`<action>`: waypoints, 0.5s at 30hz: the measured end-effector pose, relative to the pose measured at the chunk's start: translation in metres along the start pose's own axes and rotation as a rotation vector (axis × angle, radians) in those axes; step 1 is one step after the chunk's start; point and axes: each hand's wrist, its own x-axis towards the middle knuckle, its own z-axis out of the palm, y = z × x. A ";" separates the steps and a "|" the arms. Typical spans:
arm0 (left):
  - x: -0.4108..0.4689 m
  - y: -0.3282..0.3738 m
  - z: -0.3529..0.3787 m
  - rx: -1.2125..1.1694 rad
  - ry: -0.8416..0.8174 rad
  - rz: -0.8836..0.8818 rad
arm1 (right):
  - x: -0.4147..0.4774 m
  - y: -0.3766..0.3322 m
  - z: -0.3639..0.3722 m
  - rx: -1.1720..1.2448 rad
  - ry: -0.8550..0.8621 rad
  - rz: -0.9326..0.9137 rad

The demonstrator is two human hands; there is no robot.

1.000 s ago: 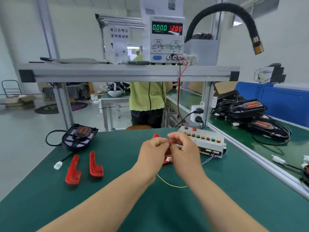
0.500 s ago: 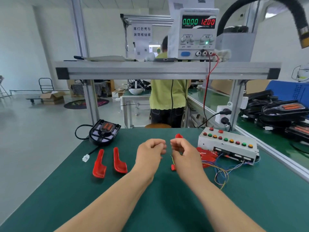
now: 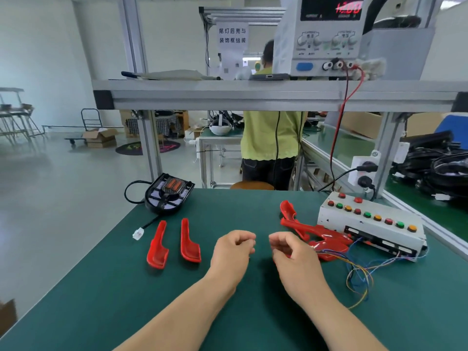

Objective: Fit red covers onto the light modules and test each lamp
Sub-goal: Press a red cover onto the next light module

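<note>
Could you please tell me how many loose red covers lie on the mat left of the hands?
2. The left cover lies nearer the white plug; the right cover beside it, closer to the left hand. The red assembly by the button box may hide more.

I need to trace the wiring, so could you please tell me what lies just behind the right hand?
A red lamp assembly lies behind the right hand, beside the button box, with coloured wires trailing out. The hand covers its near end.
</note>
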 end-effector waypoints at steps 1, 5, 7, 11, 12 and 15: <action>0.001 -0.002 0.000 0.029 -0.012 0.003 | 0.000 0.001 0.001 -0.012 -0.020 -0.002; 0.002 -0.007 0.001 0.150 -0.062 0.046 | 0.004 0.004 0.001 -0.066 -0.091 0.002; 0.002 -0.008 0.001 0.188 -0.069 0.057 | 0.006 0.005 0.002 -0.072 -0.098 0.005; 0.001 -0.008 -0.001 0.203 -0.080 0.073 | 0.007 0.003 0.007 -0.086 -0.124 -0.015; 0.001 -0.008 -0.002 0.205 -0.086 0.081 | 0.006 0.003 0.008 -0.084 -0.130 -0.025; -0.001 -0.008 -0.002 0.217 -0.096 0.098 | 0.005 0.003 0.010 -0.069 -0.137 -0.037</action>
